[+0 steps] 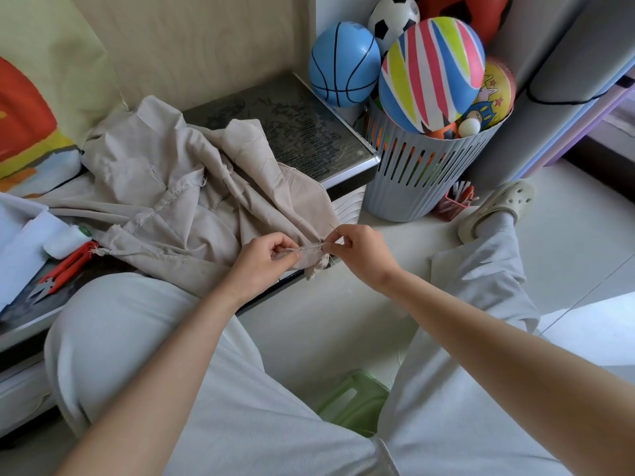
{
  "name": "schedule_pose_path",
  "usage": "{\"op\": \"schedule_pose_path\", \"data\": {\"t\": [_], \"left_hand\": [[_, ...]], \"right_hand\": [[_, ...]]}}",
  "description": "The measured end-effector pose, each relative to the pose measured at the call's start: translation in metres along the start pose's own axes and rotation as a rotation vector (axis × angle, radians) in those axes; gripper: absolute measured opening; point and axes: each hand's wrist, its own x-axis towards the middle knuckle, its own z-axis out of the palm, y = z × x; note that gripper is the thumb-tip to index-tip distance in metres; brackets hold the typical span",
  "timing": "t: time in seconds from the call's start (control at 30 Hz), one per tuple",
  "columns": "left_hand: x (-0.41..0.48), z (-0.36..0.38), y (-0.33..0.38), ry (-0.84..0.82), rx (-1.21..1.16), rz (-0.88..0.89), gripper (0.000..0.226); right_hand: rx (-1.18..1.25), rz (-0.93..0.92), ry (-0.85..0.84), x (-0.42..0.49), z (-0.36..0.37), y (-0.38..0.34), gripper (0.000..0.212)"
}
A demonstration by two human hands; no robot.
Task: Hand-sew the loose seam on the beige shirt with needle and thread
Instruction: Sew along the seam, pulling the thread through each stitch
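The beige shirt lies crumpled on a low dark table, one frayed edge hanging over the table's front corner. My left hand pinches that frayed seam edge between thumb and fingers. Just to its right, my right hand pinches a thin needle whose tip points up and left, close to the seam. A fine pale thread trails below my right wrist and is barely visible.
Orange thread snips and a white thread spool lie at the table's left, beside white cloth. A grey slatted basket full of balls stands to the table's right. A green stool sits between my legs on the pale floor.
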Motion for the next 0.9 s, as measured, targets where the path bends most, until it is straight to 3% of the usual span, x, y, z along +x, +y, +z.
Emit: {"op": "schedule_pose_path", "data": {"t": [0.3, 0.47, 0.63, 0.8, 0.9], "left_hand": [[0.002, 0.000, -0.003, 0.016, 0.042, 0.014, 0.005], [0.002, 0.001, -0.005, 0.024, 0.015, 0.003, 0.019], [0.003, 0.001, -0.003, 0.055, -0.016, 0.005, 0.020], [0.002, 0.001, -0.003, 0.069, -0.005, 0.005, 0.017], [0.002, 0.001, -0.002, 0.068, -0.004, 0.009, 0.016]], "right_hand": [[-0.083, -0.032, -0.081, -0.005, 0.007, -0.005, 0.026], [-0.024, -0.253, -0.042, -0.015, 0.007, -0.007, 0.036], [0.018, -0.258, -0.080, -0.021, 0.012, -0.009, 0.034], [0.035, -0.193, -0.158, -0.025, 0.016, -0.008, 0.009], [0.032, -0.146, -0.168, -0.025, 0.018, -0.009, 0.010]]}}
